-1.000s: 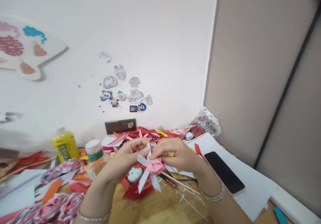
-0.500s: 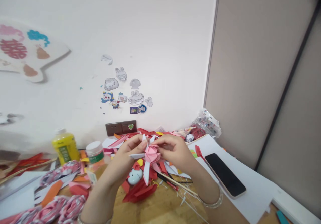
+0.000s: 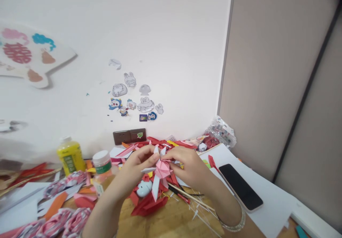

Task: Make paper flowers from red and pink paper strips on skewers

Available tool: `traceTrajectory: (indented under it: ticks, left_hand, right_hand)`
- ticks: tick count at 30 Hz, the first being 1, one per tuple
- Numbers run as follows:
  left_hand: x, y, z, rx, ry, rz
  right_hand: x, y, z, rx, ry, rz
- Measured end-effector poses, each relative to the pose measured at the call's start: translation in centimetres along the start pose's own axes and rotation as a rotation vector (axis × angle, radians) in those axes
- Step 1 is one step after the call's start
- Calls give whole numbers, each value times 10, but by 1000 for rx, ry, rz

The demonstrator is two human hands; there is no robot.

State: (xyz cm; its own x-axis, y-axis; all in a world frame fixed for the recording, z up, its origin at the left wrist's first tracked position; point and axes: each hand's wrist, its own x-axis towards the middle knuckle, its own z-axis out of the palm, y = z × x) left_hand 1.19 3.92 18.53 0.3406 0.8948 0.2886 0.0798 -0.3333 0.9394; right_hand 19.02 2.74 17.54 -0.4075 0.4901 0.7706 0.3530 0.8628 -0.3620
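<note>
A pink and white folded-paper flower (image 3: 162, 169) is held up over the table between my two hands, its pink centre facing me and its white petals sticking outward. My left hand (image 3: 143, 161) pinches it at the upper left, thumb against a white petal. From the right, my right hand (image 3: 185, 165) grips its edge, with thumb and fingers closed on the paper. Below the flower lie red folded paper pieces (image 3: 149, 206) and a small pale blue rounded case (image 3: 144, 188).
A yellow bottle (image 3: 70, 156) and a white-capped jar (image 3: 102, 163) stand at left, near pink braided cord (image 3: 76, 220). Thin sticks (image 3: 191, 196) lie right of centre. A phone (image 3: 240, 186) rests on white paper (image 3: 278, 202). Behind rises a wall with stickers (image 3: 145, 104).
The flower has tilted slightly and sits a little lower, with its pink centre turned. Both hands keep their hold, and the right forearm has shifted a little to the right.
</note>
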Motion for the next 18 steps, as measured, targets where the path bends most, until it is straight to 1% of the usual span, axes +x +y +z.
traceTrajectory:
  ticks: [6,10,12,15,18]
  left_hand:
    - [-1,-2,-3,32,27,81]
    - [-2,-3,-5,18,43,114]
    - [-2,-3,-6,4,37,115]
    - [-4,-3,-6,-42,20,96]
    - [-3,-4,-4,-167,69,27]
  right_hand:
    - [1,7,2,-8,19,-126]
    - [0,6,2,-24,25,-206]
    - [0,1,0,-4,13,-174]
    - [0,-5,-3,31,-17,-49]
    - [1,-7,-4,44,-27,-2]
